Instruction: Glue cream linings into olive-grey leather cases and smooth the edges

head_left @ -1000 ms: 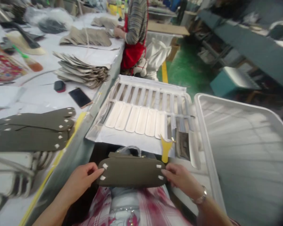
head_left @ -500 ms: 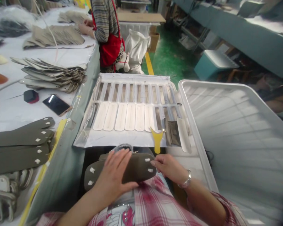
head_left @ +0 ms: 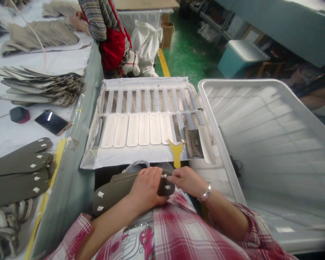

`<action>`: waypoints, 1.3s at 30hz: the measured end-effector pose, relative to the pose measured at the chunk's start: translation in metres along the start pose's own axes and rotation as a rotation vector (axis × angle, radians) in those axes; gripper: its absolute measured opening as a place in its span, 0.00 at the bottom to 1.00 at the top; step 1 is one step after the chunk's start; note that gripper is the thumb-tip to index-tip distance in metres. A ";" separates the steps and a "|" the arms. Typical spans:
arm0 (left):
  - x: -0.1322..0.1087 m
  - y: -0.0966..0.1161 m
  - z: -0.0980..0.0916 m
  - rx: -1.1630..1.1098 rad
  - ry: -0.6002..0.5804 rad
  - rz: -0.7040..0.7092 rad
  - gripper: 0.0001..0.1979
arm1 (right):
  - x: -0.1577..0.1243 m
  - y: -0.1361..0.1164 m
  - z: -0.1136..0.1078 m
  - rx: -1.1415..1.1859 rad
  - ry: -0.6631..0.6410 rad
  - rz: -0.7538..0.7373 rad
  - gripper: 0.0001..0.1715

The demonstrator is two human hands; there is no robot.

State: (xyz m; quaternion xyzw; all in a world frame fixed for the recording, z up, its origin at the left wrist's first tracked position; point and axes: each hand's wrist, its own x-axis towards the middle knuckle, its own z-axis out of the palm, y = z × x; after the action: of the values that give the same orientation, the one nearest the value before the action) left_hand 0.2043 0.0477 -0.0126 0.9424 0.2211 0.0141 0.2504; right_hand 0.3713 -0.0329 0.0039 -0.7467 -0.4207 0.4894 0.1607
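A long olive-grey panel with rounded ends (head_left: pixel 115 191) lies across my lap, with small white tabs near both ends. My left hand (head_left: pixel 147 186) is closed over its right part, fingers on top and thumb at the near edge. Beside it, my right hand (head_left: pixel 188 182) pinches at the upper white tab (head_left: pixel 164 176) on the right end. A clear ring-like strip and part of another olive piece show behind the panel. Just beyond my hands, a yellow forked tool (head_left: pixel 176 153) rests at the near edge of a white slotted board (head_left: pixel 127 156).
Several similar olive panels (head_left: pixel 16 184) lie on the left table, near a phone (head_left: pixel 52 122) and stacked pale pieces (head_left: pixel 48 86). A large white bin (head_left: pixel 234 177) stands at right. A co-worker in a red apron (head_left: pixel 112 48) works at the far table.
My left hand has slid right along the panel, its spread fingers now closed over it near the right end. My right hand stays at that end. The view has shifted a little.
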 end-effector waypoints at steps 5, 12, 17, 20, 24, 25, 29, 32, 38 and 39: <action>0.001 0.004 -0.001 0.020 -0.002 0.001 0.32 | 0.000 0.003 0.000 -0.004 0.020 -0.015 0.18; 0.001 0.004 0.001 0.037 0.002 0.002 0.33 | 0.002 0.006 0.002 -0.034 0.070 -0.050 0.17; 0.002 0.006 0.004 0.038 0.007 -0.005 0.33 | 0.002 0.008 0.001 -0.097 0.106 -0.098 0.17; 0.003 0.006 0.005 0.039 0.014 -0.005 0.32 | 0.003 0.010 0.000 -0.087 0.108 -0.104 0.18; 0.004 0.005 0.007 0.038 0.028 0.001 0.32 | 0.004 0.012 0.001 -0.046 0.089 -0.126 0.17; 0.004 0.005 0.007 0.039 0.029 0.003 0.32 | 0.004 0.012 0.000 -0.047 0.087 -0.124 0.17; 0.005 0.004 0.009 0.041 0.019 0.008 0.34 | 0.005 0.009 -0.003 -0.099 0.090 -0.098 0.16; 0.007 0.004 0.010 0.039 0.015 -0.004 0.35 | 0.008 0.008 -0.007 -0.151 0.087 -0.104 0.16; -0.003 0.003 0.000 0.079 0.111 0.150 0.38 | 0.016 0.022 -0.001 -0.017 0.076 -0.118 0.19; -0.007 0.003 -0.002 0.092 0.135 0.220 0.33 | 0.018 0.026 0.001 0.026 0.070 -0.133 0.19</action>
State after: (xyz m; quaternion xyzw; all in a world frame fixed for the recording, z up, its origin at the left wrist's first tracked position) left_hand 0.1995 0.0433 -0.0084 0.9684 0.1333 0.0944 0.1883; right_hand 0.3856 -0.0345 -0.0237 -0.7318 -0.4571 0.4565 0.2171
